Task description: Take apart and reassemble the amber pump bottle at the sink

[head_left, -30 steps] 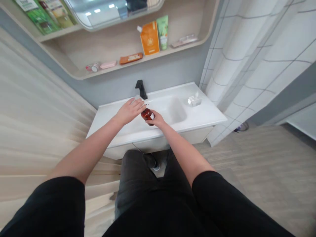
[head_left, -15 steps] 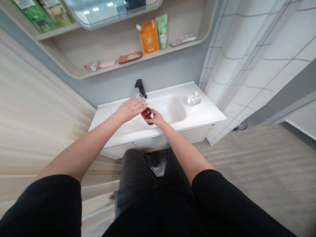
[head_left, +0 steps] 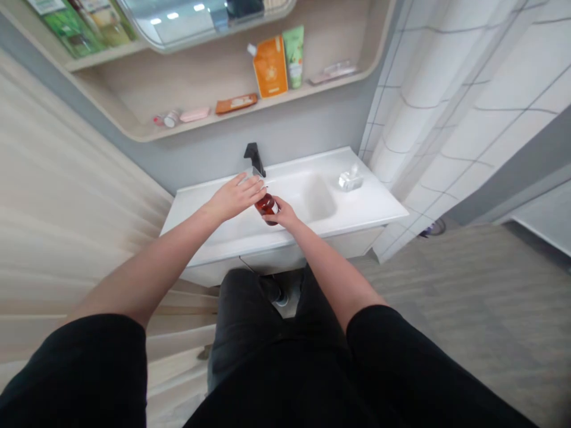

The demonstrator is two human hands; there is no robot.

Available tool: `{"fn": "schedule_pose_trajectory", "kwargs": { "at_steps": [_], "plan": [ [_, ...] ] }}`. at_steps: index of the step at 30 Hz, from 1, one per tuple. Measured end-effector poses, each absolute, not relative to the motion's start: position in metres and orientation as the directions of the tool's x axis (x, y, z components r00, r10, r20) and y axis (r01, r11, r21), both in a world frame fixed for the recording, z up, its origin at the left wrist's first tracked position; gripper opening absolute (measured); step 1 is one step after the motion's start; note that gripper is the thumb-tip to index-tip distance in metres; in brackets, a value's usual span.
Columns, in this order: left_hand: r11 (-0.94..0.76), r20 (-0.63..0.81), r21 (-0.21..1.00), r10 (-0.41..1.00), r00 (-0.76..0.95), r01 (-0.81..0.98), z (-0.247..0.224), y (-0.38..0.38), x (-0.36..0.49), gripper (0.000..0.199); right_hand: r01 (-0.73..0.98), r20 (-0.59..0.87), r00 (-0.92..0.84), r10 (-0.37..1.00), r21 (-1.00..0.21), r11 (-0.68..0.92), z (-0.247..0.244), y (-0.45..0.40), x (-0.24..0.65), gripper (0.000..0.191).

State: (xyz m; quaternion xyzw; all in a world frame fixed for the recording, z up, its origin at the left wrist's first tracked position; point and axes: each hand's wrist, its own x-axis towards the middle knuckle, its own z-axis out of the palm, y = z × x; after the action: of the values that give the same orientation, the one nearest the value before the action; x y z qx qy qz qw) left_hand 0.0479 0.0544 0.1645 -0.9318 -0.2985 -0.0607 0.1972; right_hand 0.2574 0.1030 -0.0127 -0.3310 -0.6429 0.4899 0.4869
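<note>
An amber bottle (head_left: 266,206) with a white label is held upright, tilted slightly, just in front of the black faucet (head_left: 254,159) and above the left part of a white vanity top (head_left: 214,229). It is gripped by the right hand (head_left: 283,214), whose fingers are closed around its body. The neck is covered by the left hand (head_left: 235,197), which is held almost flat and reaches across from the left. Its fingertips (head_left: 260,189) are brought to the bottle's top, but whether the neck is grasped cannot be told. A small translucent piece (head_left: 250,173) is seen beyond those fingers; whether it is held, or what it is, cannot be told.

As far as is shown, the bottle has been raised and both hands are engaged at its top. Whether a cap is on or off is hidden, and no liquid is seen.

The basin (head_left: 319,199) lies to the right of the hands, and a clear packet (head_left: 350,179) rests farther right on the counter. On the far wall, a curved shelf (head_left: 134,132) carries an orange pouch (head_left: 269,66) and a green tube (head_left: 293,56).
</note>
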Motion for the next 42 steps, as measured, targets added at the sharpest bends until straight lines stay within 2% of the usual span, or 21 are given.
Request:
{"fn": "schedule_pose_trajectory", "kwargs": {
  "at_steps": [11,19,35,39,42],
  "plan": [
    [-0.737,0.227,-0.351,0.532,0.816,0.578,0.17,0.052,0.052,0.043,-0.054,0.31,-0.315,0.897,-0.949,0.309,-0.016,0.107,0.256,0.095],
    [-0.752,0.254,-0.255,0.555,0.792,0.608,0.17,0.051,0.051,0.04,-0.042,0.286,-0.322,0.902,-0.957,0.289,-0.01,0.102,0.259,0.094],
    [-0.733,0.253,-0.248,0.582,0.773,0.633,0.168,0.05,0.051,0.044,-0.048,0.288,-0.322,0.902,-0.956,0.289,-0.013,0.103,0.258,0.092],
    [-0.619,0.397,-0.131,0.683,0.613,0.774,0.151,0.046,0.046,0.055,-0.063,0.29,-0.337,0.896,-0.956,0.286,-0.012,0.101,0.259,0.089],
    [-0.444,0.551,0.105,0.771,0.32,0.89,0.122,0.04,0.033,0.061,-0.067,0.295,-0.346,0.891,-0.955,0.291,-0.012,0.101,0.26,0.087]
  ]
}}
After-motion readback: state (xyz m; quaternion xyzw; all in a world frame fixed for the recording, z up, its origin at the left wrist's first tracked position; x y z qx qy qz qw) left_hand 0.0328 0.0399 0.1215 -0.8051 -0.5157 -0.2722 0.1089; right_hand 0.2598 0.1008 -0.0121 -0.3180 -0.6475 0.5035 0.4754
